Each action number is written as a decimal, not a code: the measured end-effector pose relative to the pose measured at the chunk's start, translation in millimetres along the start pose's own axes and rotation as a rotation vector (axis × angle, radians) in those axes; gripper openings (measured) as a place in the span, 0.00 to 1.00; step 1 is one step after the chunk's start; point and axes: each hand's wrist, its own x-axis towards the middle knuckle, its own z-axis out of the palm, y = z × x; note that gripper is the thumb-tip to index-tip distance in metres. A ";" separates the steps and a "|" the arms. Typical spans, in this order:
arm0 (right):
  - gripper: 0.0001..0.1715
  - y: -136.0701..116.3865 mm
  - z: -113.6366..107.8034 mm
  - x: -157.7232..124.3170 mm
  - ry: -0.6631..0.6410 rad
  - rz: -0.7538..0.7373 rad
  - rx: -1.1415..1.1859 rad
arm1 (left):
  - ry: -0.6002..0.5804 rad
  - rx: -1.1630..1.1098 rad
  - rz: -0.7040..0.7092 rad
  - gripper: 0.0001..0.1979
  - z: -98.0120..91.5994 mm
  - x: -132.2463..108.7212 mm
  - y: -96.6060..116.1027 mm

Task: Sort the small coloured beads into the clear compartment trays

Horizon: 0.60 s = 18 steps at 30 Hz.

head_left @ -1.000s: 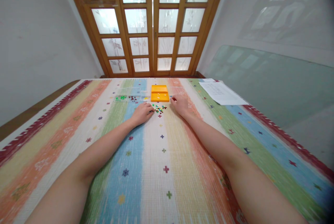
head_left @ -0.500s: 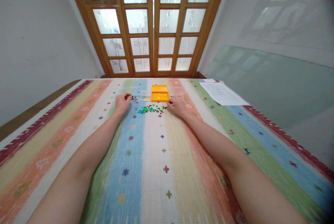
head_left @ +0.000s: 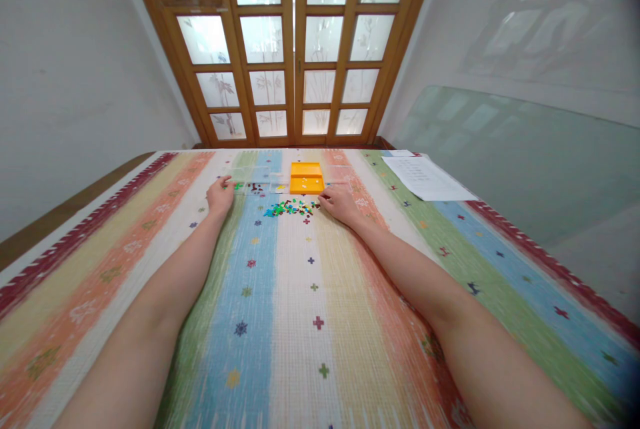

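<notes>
My left hand is beside a few small green pieces at the left end of a clear tray; its fingers are pinched, and anything between them is too small to make out. Dark red pieces lie right of the green ones, then a yellow piece. An open orange box holds a few pale pieces. In front of it lies a mixed pile of small blue, green, yellow and dark pieces. My right hand rests with closed fingertips at the pile's right edge.
A striped cloth covers the table. Sheets of white paper lie at the back right. Beyond the table's far edge stand wooden doors with glass panes, and a glass panel leans at the right wall.
My left hand has moved left, from the dark red pieces to the green pieces, which now show. My right hand has stayed nearly still by the pile.
</notes>
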 end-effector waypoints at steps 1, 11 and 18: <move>0.11 -0.5 -0.3 -0.1 -0.003 0.001 0.004 | 0.010 -0.003 0.010 0.22 1.9 -0.3 0.3; 0.11 -4.7 -3.5 -0.6 -0.031 0.011 -0.008 | -0.650 -0.064 0.489 0.13 12.1 -24.5 27.4; 0.11 -8.9 -6.3 -0.9 -0.051 0.009 -0.006 | -0.796 0.009 0.611 0.12 9.0 -26.6 39.3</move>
